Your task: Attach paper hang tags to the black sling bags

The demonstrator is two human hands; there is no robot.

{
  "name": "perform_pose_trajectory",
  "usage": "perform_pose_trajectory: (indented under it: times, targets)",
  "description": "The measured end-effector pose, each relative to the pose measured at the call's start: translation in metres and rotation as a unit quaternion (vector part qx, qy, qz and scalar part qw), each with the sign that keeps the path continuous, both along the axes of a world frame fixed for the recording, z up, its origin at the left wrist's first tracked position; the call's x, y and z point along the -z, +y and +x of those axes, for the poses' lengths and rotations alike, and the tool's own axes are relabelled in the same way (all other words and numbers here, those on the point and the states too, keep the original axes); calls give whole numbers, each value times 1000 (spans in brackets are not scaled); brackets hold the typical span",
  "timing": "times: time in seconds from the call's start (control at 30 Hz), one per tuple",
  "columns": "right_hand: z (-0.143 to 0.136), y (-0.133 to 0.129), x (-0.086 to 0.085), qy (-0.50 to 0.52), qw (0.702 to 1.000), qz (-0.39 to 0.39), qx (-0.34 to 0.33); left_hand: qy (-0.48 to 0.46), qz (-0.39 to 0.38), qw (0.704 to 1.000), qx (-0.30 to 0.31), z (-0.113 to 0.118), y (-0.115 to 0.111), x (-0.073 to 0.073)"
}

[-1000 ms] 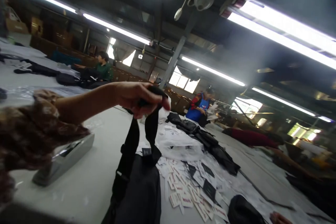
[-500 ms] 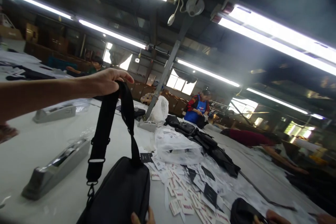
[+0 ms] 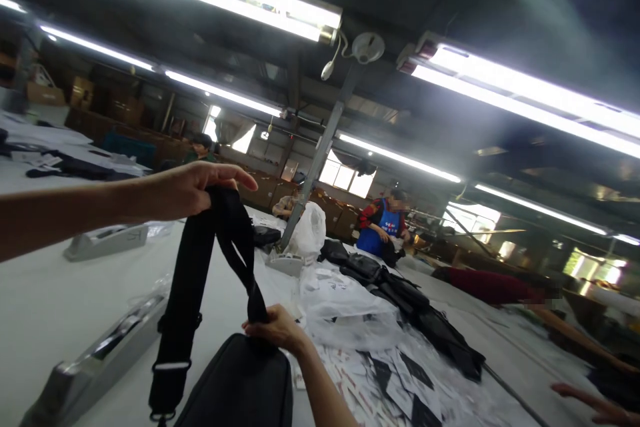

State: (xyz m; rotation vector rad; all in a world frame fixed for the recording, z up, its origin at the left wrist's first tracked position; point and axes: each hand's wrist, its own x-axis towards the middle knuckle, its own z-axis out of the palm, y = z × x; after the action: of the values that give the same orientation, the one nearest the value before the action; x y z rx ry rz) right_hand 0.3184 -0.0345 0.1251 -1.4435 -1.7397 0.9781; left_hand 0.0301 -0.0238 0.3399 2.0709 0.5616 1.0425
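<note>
A black bag (image 3: 245, 387) with a wide black strap (image 3: 187, 287) is at the lower middle, its bottom cut off by the frame. My left hand (image 3: 205, 187) holds the strap up in a loop, fingers curled over its top. Near the bag's upper end, my right hand (image 3: 277, 328) grips the strap where it meets the bag. A metal slider and ring show on the strap's left run, which hangs down beside the bag.
Grey tape dispensers (image 3: 100, 353) stand on the white table at left. Right of the bag lie scattered paper tags (image 3: 395, 387), plastic bags (image 3: 345, 297) and a row of black bags (image 3: 415, 307). A co-worker in a blue apron (image 3: 380, 227) stands behind; another person's hand (image 3: 590, 403) reaches in at lower right.
My right hand has moved up from the bag's lower side to the strap's base. My left hand still holds the strap. The small black bag at lower right has left view.
</note>
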Motion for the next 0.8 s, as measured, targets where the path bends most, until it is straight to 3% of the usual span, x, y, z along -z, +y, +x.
perform_pose_trajectory:
  times: [0.1, 0.17, 0.27, 0.37, 0.43, 0.57, 0.67, 0.73, 0.8]
  targets:
    - [-14, 0, -28, 41, 995, 16, -87, 36, 33, 999, -14, -7, 6, 0]
    - [-18, -1, -51, 68, 991, 50, -104, 43, 66, 996, -46, -9, 12, 1]
    - [-16, 5, -88, 27, 980, 197, 8, 38, 106, 991, -75, -7, 15, 8]
    - [-4, 16, -121, -27, 920, 348, 179, 54, 106, 992, -45, -4, 7, 22]
    - [6, 23, -141, -36, 888, 393, 237, 64, 57, 996, -4, -5, -4, 32]
    - [11, 25, -167, -137, 832, 470, 263, 125, -84, 984, 95, -7, -13, 42]
    - [2, 21, -179, -196, 815, 490, 239, 126, -70, 986, 79, 8, 1, 41]
    - [-6, 19, -185, -205, 812, 500, 220, 101, -69, 991, 51, 27, 16, 43]
    - [-12, 19, -190, -206, 811, 506, 210, 84, -93, 990, 69, 49, 28, 47]
